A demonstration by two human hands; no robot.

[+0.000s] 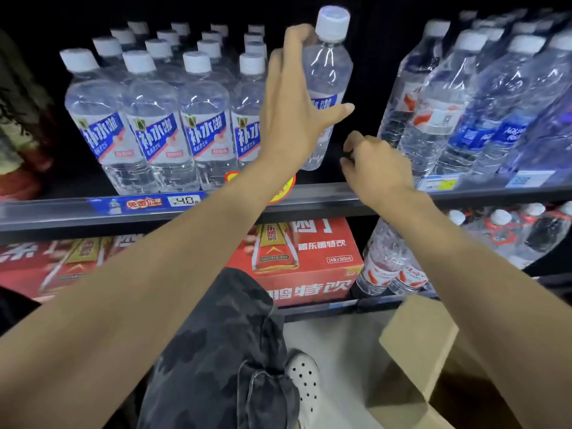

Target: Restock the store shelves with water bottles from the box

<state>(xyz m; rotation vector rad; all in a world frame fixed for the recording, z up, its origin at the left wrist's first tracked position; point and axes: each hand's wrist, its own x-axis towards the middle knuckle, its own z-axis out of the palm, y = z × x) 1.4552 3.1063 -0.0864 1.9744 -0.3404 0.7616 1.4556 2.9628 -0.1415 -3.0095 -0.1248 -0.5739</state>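
My left hand [291, 116] grips a clear water bottle [328, 72] with a white cap and a blue-and-white label. It holds the bottle upright above the upper shelf [325, 196], in the dark gap right of the matching bottle rows [154, 119]. My right hand [376, 170] hovers just over the shelf's front edge, below and right of the bottle. Its fingers are curled in and hold nothing I can see. The open cardboard box [418, 335] stands on the floor at the lower right; its inside is hidden.
Other brands of bottled water [470, 113] fill the upper shelf's right side. Red drink cartons [303, 264] and more water bottles [387, 264] sit on the lower shelf. My knee in camouflage trousers [223, 335] and a white shoe [305, 376] are below.
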